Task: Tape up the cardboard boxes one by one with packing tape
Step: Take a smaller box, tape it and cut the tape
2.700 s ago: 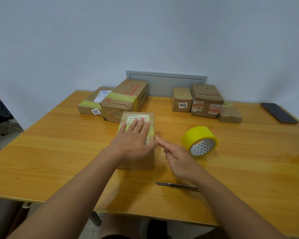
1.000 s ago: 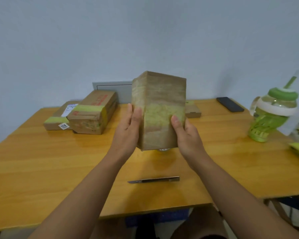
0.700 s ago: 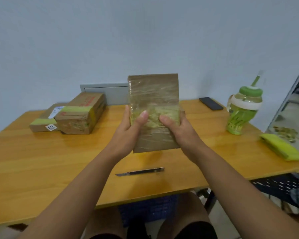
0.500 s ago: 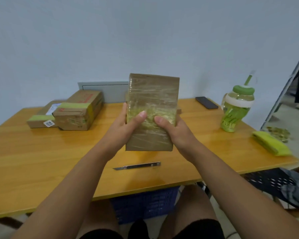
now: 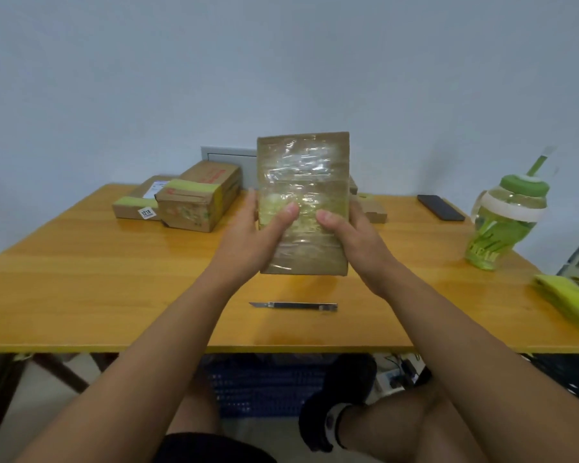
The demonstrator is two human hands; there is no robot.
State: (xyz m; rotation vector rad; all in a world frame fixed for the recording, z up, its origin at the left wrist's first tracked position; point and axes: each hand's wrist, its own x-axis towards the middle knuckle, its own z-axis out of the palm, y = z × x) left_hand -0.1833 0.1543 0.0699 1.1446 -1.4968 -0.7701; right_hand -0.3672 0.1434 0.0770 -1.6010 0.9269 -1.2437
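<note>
Taped box [image 5: 303,182] upright above table [image 5: 81,279], left hand [image 5: 251,238] and right hand [image 5: 355,238] gripping its side edges, thumbs on front, knife [image 5: 293,306] flat near front edge

A utility knife [image 5: 293,306] is lying flat near the front edge of my table [image 5: 81,279], its blade pointing left. A black phone [image 5: 440,207] is resting toward the back right corner. A green drinking bottle [image 5: 502,222] with a straw is standing upright by the right edge, and a yellow-green cloth [image 5: 569,304] is lying near the front right corner. A blue crate [image 5: 264,382] is sitting on the floor under the table.
</note>
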